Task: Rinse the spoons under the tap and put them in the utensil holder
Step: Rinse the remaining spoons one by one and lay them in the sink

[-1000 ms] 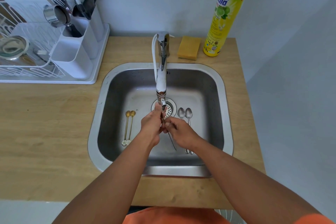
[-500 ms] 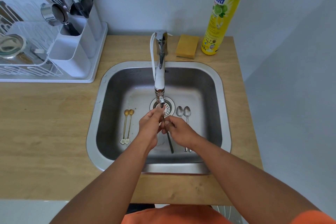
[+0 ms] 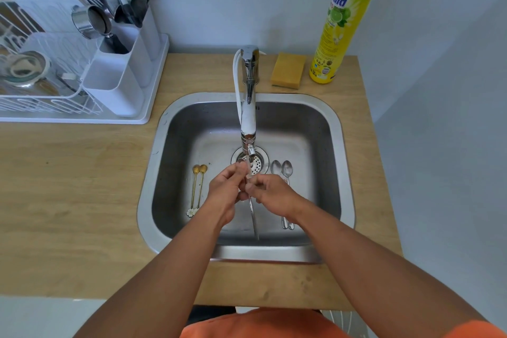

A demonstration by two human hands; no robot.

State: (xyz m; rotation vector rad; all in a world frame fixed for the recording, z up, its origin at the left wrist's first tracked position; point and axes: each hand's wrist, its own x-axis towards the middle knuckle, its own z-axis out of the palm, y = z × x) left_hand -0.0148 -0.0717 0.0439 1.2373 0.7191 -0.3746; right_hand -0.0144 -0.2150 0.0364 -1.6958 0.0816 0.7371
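A pale wooden tabletop (image 3: 68,200) under a grey wall carries a square steel sink (image 3: 346,173). Left of the sink stands a white plastic utensil holder (image 3: 120,82); behind it, a yellow detergent bottle (image 3: 338,27) and sponge (image 3: 288,70). Over the sink, the left hand (image 3: 225,192) and right hand (image 3: 271,195) pinch a steel spoon (image 3: 253,217) under the chrome tap (image 3: 248,107).

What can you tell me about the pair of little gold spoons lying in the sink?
The gold spoons are two slim, shiny, metal-looking teaspoons with small round bowls and long thin handles ending in pale flower-shaped ornaments. They lie flat, side by side and nearly parallel, on the floor of the steel sink, left of the drain, bowls toward the back wall. Neither hand touches them.
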